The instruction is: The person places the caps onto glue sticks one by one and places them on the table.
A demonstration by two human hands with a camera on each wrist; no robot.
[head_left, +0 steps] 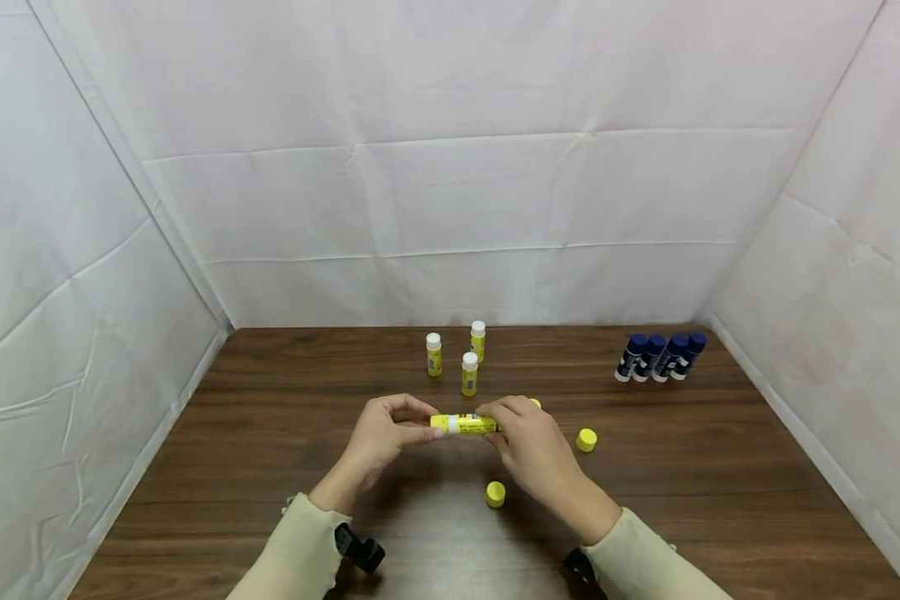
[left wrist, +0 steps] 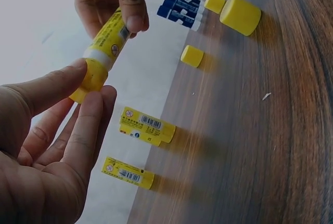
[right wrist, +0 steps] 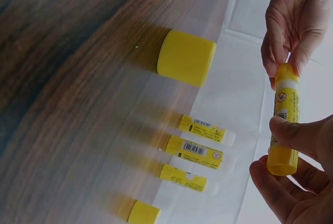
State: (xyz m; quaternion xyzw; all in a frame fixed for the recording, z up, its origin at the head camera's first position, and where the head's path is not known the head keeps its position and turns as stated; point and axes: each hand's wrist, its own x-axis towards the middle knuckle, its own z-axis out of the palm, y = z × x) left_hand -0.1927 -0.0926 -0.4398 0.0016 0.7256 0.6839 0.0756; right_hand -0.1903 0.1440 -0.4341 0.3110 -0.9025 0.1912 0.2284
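A yellow glue stick (head_left: 474, 424) lies level between both hands, above the table. My left hand (head_left: 385, 435) pinches its yellow cap (left wrist: 89, 80) between thumb and fingers, beside a white band. Around the printed body at the other end, my right hand (head_left: 534, 443) holds on with thumb and fingers. Just behind stand three yellow glue sticks with white tops, a left one (head_left: 434, 358), a front one (head_left: 469, 377) and a back one (head_left: 478, 340). Loose yellow caps stand nearby: one in front (head_left: 496, 494), one to the right (head_left: 587, 440), another partly hidden behind the right hand (head_left: 536, 403).
Several dark blue glue sticks (head_left: 647, 358) with white ends stand in a close group at the back right of the wooden table (head_left: 270, 467). White cloth walls (head_left: 465, 200) rise behind the table and along both sides.
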